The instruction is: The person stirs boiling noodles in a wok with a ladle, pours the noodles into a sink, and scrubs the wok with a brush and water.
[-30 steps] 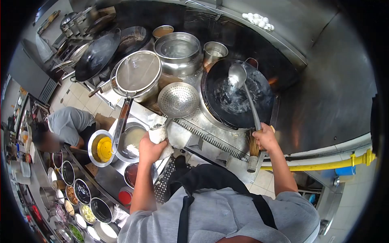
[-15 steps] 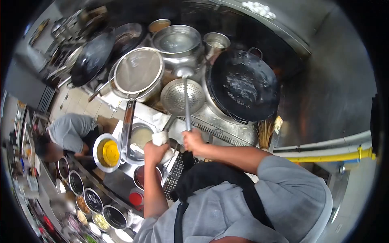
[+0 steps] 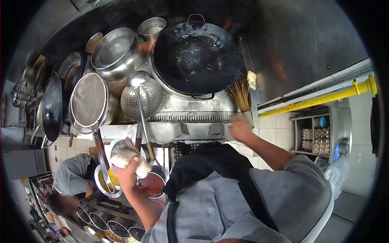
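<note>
My left hand is closed round a bunched whitish cloth, held over the front edge of the stove. My right hand is at the lower end of a bamboo wok brush, whose bristles point up beside the stove. Motion smears its fingers, so I cannot tell whether they grip the brush. A metal ladle rests across a perforated strainer, its wooden handle end toward me. On the burner sits a large black wok with a wet, shiny inside.
A fine mesh sieve lies over a pot on the left. Behind are a steel pot and a smaller one. A bowl of red sauce is beside my left arm. Another person bends at lower left. A yellow pipe runs right.
My right hand has let go of the ladle and moved right to the wok brush. The ladle now rests on the strainer. My left hand still holds the cloth. The view has turned right.
</note>
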Motion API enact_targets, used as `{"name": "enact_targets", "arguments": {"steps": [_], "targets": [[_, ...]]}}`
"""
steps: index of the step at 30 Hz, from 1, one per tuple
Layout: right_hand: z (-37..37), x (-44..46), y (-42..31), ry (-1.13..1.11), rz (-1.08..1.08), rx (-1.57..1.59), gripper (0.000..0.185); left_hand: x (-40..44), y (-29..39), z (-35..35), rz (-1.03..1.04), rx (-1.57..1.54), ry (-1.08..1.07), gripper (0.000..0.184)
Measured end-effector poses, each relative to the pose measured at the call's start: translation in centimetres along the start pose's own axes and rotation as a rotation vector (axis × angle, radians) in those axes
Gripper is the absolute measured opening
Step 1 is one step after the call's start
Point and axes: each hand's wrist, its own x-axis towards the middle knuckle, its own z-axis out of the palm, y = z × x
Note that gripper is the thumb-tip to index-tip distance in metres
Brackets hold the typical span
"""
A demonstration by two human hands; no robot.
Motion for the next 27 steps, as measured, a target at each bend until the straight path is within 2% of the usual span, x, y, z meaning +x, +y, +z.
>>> {"name": "enact_targets", "arguments": {"steps": [1,2,3,5,6,8,9,10,12,13,14,15,16,17,18,19,20,22,23,24,25,27], "targets": [[0.4,-1.0,2.2,-0.010,0.272,-0.073,0.057,0.8,0.6,3.0,0.153,-0.284,-0.076,0.071],[0.0,-1.3,3.4,-0.080,0.450,-0.082,0.073,1.9,0.5,4.6,0.125,-0.337,-0.151,0.073],[0.6,-1.1,4.4,-0.067,0.447,-0.071,0.073,3.1,0.0,6.0,0.099,-0.387,-0.228,0.075],[3.2,0.0,6.6,-0.125,0.585,0.124,0.078,4.9,-0.8,11.0,-0.151,-0.391,-0.267,0.064],[4.7,0.7,8.1,-0.098,0.563,0.190,0.070,5.6,-2.1,13.3,-0.267,-0.450,-0.291,0.056],[2.1,-0.7,8.5,0.022,0.504,0.410,0.055,6.2,-5.4,16.2,-0.497,-0.606,-0.327,0.041],[0.1,-2.1,8.5,-0.035,0.618,0.888,0.051,6.8,-7.0,17.3,-0.607,-0.705,-0.347,0.037],[-1.8,-3.8,8.5,-0.100,0.712,1.365,0.047,7.0,-8.0,18.0,-0.608,-0.695,-0.386,0.036],[-4.7,-7.1,7.4,0.120,0.632,1.398,0.047,7.4,-10.8,19.0,-0.613,-0.717,-0.414,0.033],[-5.2,-7.3,7.9,0.288,0.495,1.368,0.049,6.8,-9.1,20.7,-0.667,-0.551,-0.226,0.031],[-5.8,-7.1,8.6,0.447,0.353,1.335,0.051,7.2,-9.3,21.9,-0.646,-0.555,-0.210,0.032],[-7.8,-6.2,9.5,0.466,0.311,1.215,0.056,7.6,-9.5,22.8,-0.629,-0.552,-0.191,0.032],[-12.7,-5.3,8.9,0.317,0.317,1.140,0.061,8.1,-9.3,24.1,-0.621,-0.546,-0.192,0.034],[-15.6,-3.3,8.5,0.430,0.081,0.950,0.065,9.4,-10.3,25.3,-0.587,-0.501,-0.266,0.035],[-18.5,-1.3,7.9,0.454,-0.085,0.603,0.065,10.1,-9.7,27.1,-0.587,-0.427,-0.250,0.034],[-20.7,1.0,6.6,0.334,-0.074,0.469,0.060,10.1,-7.8,28.8,-0.673,-0.451,-0.127,0.031],[-22.3,3.7,5.2,0.217,-0.061,0.335,0.054,11.4,-10.0,30.1,-0.697,-0.428,-0.136,0.030],[-18.7,12.4,5.4,0.095,-0.281,-0.013,0.046,12.6,-12.9,31.8,-0.674,-0.384,-0.120,0.030],[-18.5,16.0,2.3,-0.195,-0.166,-0.083,0.035,12.1,-13.5,31.7,-0.625,-0.368,-0.085,0.030],[-15.3,21.1,1.9,-0.085,-0.194,-0.072,0.027,11.8,-13.0,31.7,-0.599,-0.399,-0.037,0.042],[-14.6,26.6,0.4,-0.062,-0.053,-0.059,0.036,11.3,-12.1,31.5,-0.547,-0.394,-0.030,0.044],[-14.7,33.3,-2.1,0.120,-0.032,0.179,0.051,11.1,-11.7,31.2,-0.458,-0.345,0.009,0.044]]}}
